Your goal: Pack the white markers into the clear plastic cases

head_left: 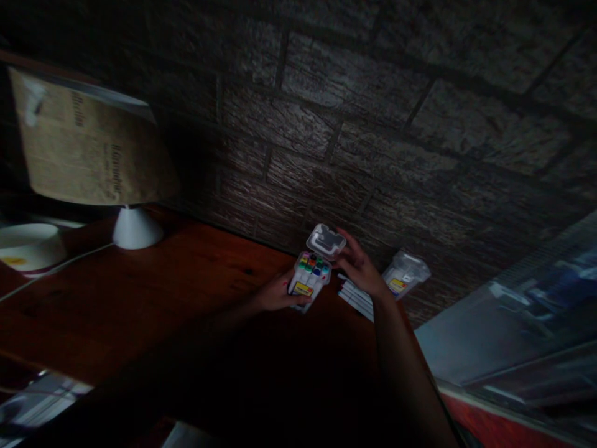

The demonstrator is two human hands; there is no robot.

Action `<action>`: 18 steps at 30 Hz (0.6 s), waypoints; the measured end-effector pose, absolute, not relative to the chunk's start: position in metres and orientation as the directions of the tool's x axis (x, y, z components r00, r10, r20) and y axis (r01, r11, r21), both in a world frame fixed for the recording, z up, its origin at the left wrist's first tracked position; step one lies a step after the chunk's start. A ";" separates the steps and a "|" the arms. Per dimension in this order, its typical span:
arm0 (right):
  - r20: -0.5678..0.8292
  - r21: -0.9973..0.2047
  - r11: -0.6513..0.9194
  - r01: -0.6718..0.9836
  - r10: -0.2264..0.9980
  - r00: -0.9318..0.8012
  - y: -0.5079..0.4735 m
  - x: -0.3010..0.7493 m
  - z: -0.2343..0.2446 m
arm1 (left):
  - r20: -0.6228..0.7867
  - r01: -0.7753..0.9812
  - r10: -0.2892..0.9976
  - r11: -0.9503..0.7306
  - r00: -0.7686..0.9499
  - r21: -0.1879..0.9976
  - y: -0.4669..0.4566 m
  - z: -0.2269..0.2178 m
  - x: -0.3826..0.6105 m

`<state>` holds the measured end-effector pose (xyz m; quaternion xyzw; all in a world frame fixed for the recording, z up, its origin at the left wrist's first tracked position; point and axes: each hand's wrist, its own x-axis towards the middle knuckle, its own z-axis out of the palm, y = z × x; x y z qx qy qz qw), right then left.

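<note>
My left hand (278,294) is wrapped round a clear plastic marker case (303,291) with a yellow label, tilted over the table. Several markers (313,264) with coloured caps stand packed inside it. The case's hinged lid (326,241) is swung up, and my right hand (358,264) has its fingers closed at the lid's right edge. Below my right wrist, several white markers (355,297) lie side by side on the table. A second clear case (405,274) with a yellow label is just right of them, partly behind my right arm.
A lamp (137,229) with a printed shade stands at the left of the wooden table (200,261), beside a white bowl-like container (32,247). A cable (79,262) crosses the tabletop there. The brick-patterned wall (303,149) rises directly behind the table.
</note>
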<state>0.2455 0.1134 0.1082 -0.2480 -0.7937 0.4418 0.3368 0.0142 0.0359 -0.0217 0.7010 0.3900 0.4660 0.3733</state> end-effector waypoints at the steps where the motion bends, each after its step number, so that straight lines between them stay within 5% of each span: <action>1: 0.328 -0.854 0.509 0.108 0.688 -0.648 0.112 0.244 0.109 | 0.371 0.193 0.890 -0.425 0.264 0.884 0.035 -0.021 0.014; 9: 0.383 -0.732 0.627 0.266 0.702 -0.600 0.093 0.239 0.124 | 0.353 0.206 0.901 -0.407 0.254 0.890 0.033 -0.019 0.014; 18: 0.512 -0.724 0.654 0.221 0.723 -0.464 0.083 0.219 0.124 | 0.367 0.247 0.893 -0.429 0.261 0.869 0.034 -0.019 0.013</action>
